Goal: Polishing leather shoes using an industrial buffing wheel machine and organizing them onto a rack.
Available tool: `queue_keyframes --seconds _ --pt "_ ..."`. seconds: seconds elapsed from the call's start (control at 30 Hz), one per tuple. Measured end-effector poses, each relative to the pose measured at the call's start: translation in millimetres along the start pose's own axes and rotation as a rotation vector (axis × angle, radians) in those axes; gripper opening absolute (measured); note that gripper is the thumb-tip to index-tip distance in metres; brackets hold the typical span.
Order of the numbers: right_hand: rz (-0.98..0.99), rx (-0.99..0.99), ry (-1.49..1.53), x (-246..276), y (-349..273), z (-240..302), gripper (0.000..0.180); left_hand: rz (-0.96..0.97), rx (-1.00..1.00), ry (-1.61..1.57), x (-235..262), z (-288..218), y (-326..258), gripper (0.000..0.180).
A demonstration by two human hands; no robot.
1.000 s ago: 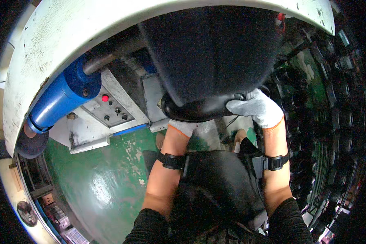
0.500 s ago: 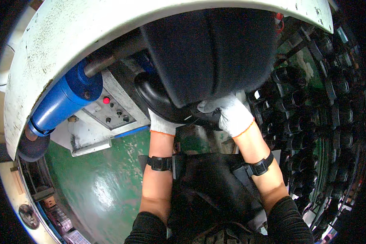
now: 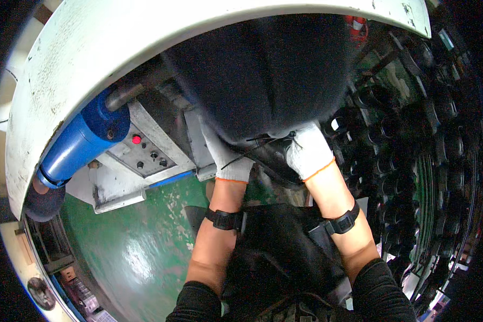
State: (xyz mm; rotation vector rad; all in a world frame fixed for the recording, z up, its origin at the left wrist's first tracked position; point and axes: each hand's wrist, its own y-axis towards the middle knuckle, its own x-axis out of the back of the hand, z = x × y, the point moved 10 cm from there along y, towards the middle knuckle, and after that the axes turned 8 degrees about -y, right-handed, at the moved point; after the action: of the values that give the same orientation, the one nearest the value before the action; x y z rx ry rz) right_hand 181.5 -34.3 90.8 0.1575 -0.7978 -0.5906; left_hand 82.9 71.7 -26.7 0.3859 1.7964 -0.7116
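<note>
A large dark roller-like form (image 3: 268, 75) fills the upper middle, its lower edge blurred. Just below it, my right hand (image 3: 310, 147), in a white knit glove with an orange cuff, is closed on a glossy black curved piece (image 3: 276, 155). A thin dark strand trails across the piece to a small knot on the right glove. My left hand (image 3: 225, 153), gloved alike, reaches up at the left side of the piece. Its fingers are hidden behind the dark form, so its grip does not show. What kind of piece it is cannot be made out.
A white curved guard (image 3: 161, 27) arches over the dark form. At left sit a blue cylinder (image 3: 83, 137) on a metal shaft and a control panel with a red button (image 3: 136, 139). Racks of dark rounded items (image 3: 397, 155) stand at right, above a green floor (image 3: 139, 241).
My left hand has shifted right and stretched upward. The glossy rounded end that showed at its left is out of sight. My right hand has barely moved, its fingers now more covered.
</note>
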Motion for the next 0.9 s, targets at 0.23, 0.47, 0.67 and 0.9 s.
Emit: queue_keyframes --seconds 0.23,0.47,0.67,0.9 --pt "0.002 -0.362 1.099 20.7 0.4 -24.3 0.010 -0.057 0.073 -0.113 -11.5 65.3 -4.7 0.057" --pt "-0.165 -0.112 0.048 94.2 -15.0 -52.8 0.005 0.133 0.236 -0.150 -28.0 128.8 8.3 0.054" --pt "-0.188 -0.086 0.111 102.9 -10.6 -46.3 0.009 -0.036 0.183 -0.021 -30.1 130.7 15.2 0.055" --pt "-0.198 0.007 0.289 73.7 -4.5 -30.9 0.008 0.070 0.027 0.109 -9.6 90.8 32.9 0.060"
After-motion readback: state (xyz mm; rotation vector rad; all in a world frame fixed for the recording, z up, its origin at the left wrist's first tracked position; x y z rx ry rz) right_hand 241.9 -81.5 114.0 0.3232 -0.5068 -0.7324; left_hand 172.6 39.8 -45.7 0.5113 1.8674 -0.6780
